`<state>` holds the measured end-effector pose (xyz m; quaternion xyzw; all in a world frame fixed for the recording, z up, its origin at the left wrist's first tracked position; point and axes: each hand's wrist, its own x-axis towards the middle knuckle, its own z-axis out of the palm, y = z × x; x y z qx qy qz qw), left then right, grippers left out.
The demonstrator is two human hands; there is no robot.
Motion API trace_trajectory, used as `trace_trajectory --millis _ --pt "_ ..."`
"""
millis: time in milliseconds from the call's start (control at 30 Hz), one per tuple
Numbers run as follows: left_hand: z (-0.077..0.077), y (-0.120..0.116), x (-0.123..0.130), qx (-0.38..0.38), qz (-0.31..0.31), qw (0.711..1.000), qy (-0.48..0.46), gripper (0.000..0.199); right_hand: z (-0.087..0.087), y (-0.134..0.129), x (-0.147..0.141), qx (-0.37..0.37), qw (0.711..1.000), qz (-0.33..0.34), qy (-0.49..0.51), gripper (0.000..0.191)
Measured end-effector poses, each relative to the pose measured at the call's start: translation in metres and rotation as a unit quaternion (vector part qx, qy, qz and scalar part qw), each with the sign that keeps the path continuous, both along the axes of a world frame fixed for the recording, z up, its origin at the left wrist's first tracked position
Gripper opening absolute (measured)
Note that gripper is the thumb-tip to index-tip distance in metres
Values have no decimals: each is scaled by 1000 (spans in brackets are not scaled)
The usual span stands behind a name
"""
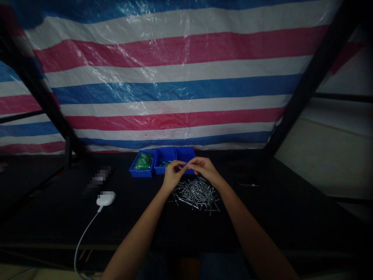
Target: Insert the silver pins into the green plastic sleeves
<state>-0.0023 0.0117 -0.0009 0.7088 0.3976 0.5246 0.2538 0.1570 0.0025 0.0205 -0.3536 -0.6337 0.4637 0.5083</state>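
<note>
My left hand (173,175) and my right hand (204,169) meet fingertip to fingertip above the table, just in front of the blue bins. Both are pinched closed around a tiny spot between them, too small to name. Below and between my wrists lies a loose pile of thin silver metal pins (198,193), perhaps screws or nails. Behind my left hand, a blue bin (164,171) holds some small green pieces. Another blue bin (141,174) to its left contains green pieces with a plastic-like shine. A third blue bin (185,151) is partly hidden by my hands.
On the left of the black table (140,229) sits a white rounded device (106,199) with a white cable (78,249) running off the front edge. A dark flat object (247,179) lies at the right. Behind hangs a striped tarp (180,89) between dark frame posts.
</note>
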Motion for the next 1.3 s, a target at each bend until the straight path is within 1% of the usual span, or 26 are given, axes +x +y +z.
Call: trace_trajectory --millis 100,167,333,433,633,767,1000,1133,1300 --pt "0 4 -2 -25 -4 999 -35 20 -3 0 -1 -19 999 36 -6 28" --pt "1 5 -3 -45 -13 997 -65 22 -6 1 -2 -31 998 46 -6 31" --pt "6 2 -1 -81 -61 984 -147 29 -14 5 -4 -44 998 39 -23 34" --pt "9 0 0 -97 -79 977 -172 35 -16 6 -5 -43 998 26 -30 35" --pt "11 -2 -1 -113 -84 976 -166 29 -19 8 -6 -36 999 7 -26 34" --pt "13 -2 -1 -106 -77 978 -164 28 -21 9 -7 -34 999 -2 -31 33" --pt "17 -4 0 -85 -39 986 -136 24 -28 13 -7 -25 998 -23 -52 33" --pt "18 -5 2 -84 -51 985 -145 23 -31 15 -7 -1 997 -39 -71 31" --pt "16 -6 5 -93 -77 984 -134 22 -27 14 -6 12 996 -53 -67 31"
